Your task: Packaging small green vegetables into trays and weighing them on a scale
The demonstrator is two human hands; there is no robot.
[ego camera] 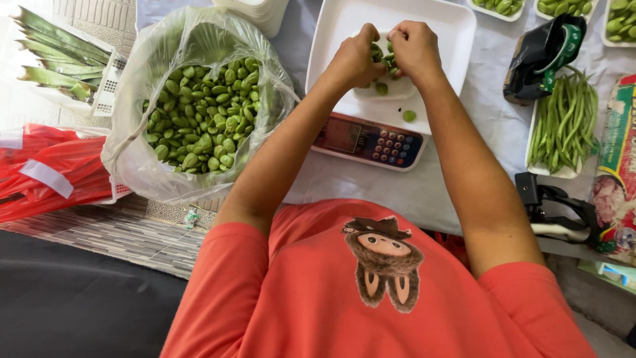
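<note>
Cloth-covered bench (464, 159), scale (371, 140) in the middle. Both hands, left (356, 56) and right (414, 46), are pinched together over green beans (383, 66) in a small tray (397, 89) — looks like portioning, so next probably needs a weight check.

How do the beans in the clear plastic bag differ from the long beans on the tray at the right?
The bag beans are round, shelled seeds heaped loose; the long beans are slender whole pods lying side by side. The bag beans sit in a clear plastic bag, the long beans on a white tray. Both are green.
</note>
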